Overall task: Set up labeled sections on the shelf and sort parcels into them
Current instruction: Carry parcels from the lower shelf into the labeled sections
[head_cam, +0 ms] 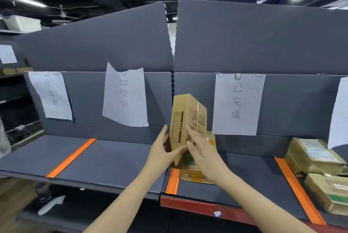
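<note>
Left hand [161,150], right hand [204,150] hold parcel [189,112] above shelf [113,159].

A cardboard parcel [188,117] is held upright on end, gripped low by the left hand [162,149] and right hand [203,148], above the middle orange strip [173,182] of the grey shelf [113,157]. A flat parcel [195,176] lies beneath it, apparently printed in orange. White paper labels hang on the back panel: 待处理 label [50,95], the curling 处理中 label [124,95] and 已完成 label [237,104]. Beyond the right orange strip [297,189] lie a taped brown parcel [312,155] and a nearer brown parcel [327,193].
</note>
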A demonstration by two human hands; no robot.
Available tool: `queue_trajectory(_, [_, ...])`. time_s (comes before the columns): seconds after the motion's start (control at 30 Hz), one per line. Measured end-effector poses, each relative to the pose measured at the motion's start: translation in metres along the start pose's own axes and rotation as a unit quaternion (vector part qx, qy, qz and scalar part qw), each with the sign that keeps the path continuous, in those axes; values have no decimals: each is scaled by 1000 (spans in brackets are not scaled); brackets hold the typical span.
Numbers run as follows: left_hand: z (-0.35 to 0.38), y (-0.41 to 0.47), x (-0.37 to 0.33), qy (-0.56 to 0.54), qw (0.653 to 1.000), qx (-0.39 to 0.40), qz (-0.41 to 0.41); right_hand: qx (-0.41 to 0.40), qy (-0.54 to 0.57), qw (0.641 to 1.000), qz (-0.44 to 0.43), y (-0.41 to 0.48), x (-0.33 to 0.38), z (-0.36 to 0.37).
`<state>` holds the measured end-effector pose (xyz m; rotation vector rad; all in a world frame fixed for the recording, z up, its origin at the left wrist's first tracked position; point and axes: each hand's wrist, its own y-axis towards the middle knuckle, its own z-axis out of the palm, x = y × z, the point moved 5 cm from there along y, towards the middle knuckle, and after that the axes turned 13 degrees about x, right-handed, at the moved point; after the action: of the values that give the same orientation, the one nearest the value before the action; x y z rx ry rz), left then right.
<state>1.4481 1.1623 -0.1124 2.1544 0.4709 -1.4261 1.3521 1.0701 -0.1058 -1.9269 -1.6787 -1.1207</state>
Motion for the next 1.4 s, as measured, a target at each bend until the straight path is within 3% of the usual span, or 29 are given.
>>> queue_trajectory(0.17, [18, 5, -8, -68, 994, 70, 52, -69, 4, 997, 18, -10, -9, -17])
queue_trajectory(0.3, [34, 8, -15, 32, 989, 117, 88, -116, 28, 992, 41, -18, -15, -33])
queue_trajectory(0.4, [37, 12, -12, 63, 991, 61, 99, -144, 28, 988, 46, -24, -22, -42])
queue_trajectory(0.5, [30, 13, -13, 77, 995, -3, 59, -163, 67, 984, 39, -32, -29, -49])
queue_trajectory(0.67, [32, 15, -1, 16, 998, 57, 25, -167, 163, 972, 0, -40, -41, -57])
queue_trajectory(0.83, [35, 15, 3, 28, 999, 10, 15, -201, 88, 975, 19, -49, -44, -62])
queue_trajectory(1.0, [39, 13, 4, 55, 998, 11, 19, -143, -15, 988, 48, -57, -40, -59])
queue_trajectory(1.17, [50, 10, 14, 113, 988, 100, 18, -44, -12, 997, 61, -69, -54, -58])
queue_trajectory(1.4, [58, 7, 35, 135, 972, 189, -23, -29, 1, 994, 101, -83, -79, -46])
